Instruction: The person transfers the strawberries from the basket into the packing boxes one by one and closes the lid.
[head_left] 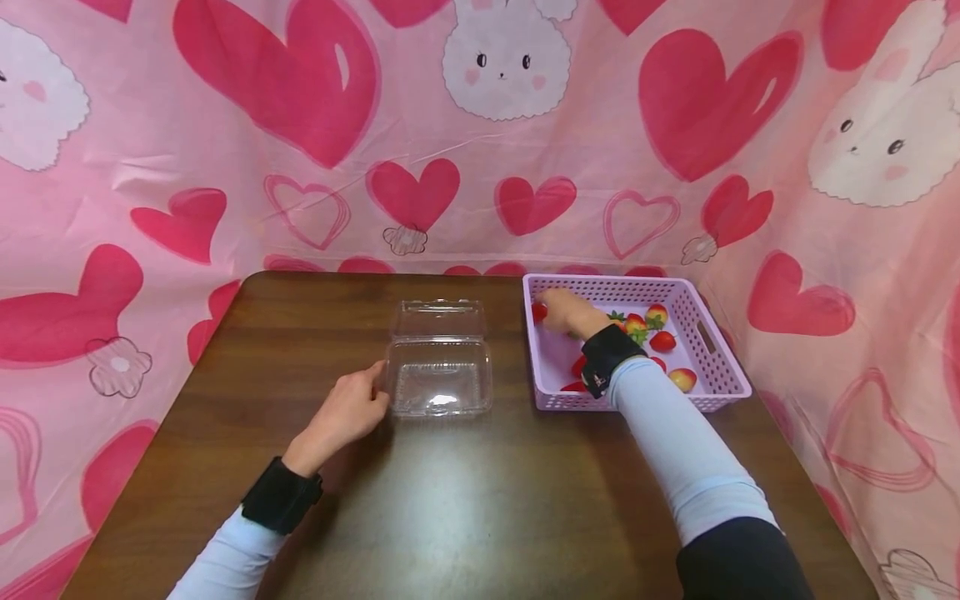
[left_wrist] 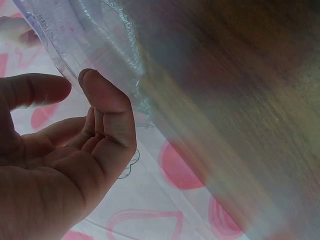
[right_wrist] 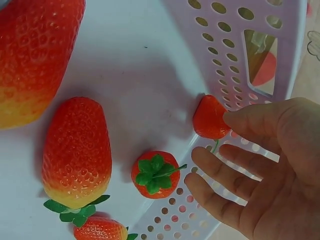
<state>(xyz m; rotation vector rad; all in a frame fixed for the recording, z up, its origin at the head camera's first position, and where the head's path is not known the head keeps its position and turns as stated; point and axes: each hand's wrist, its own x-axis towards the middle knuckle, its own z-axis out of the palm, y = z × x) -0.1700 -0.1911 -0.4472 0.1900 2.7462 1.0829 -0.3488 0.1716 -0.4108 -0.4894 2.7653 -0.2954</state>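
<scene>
A clear plastic clamshell box (head_left: 440, 379) stands on the table with its lid folded back. My left hand (head_left: 348, 407) is at its left side. In the left wrist view, the thumb and curled forefinger (left_wrist: 107, 92) pinch the box's rim. My right hand (head_left: 572, 314) reaches into the far left corner of a purple basket (head_left: 529, 350). There, a small red strawberry (right_wrist: 207, 120) lies against the perforated wall. The right thumb (right_wrist: 245, 120) touches this strawberry, while the other visible fingers spread loosely beside its stem.
Several more strawberries (head_left: 663, 341) lie about the basket floor, some with green leaves; the right arm covers part of them. The brown wooden table (head_left: 420, 508) reaches back to a pink heart-patterned cloth (head_left: 480, 200), which also hangs at both sides.
</scene>
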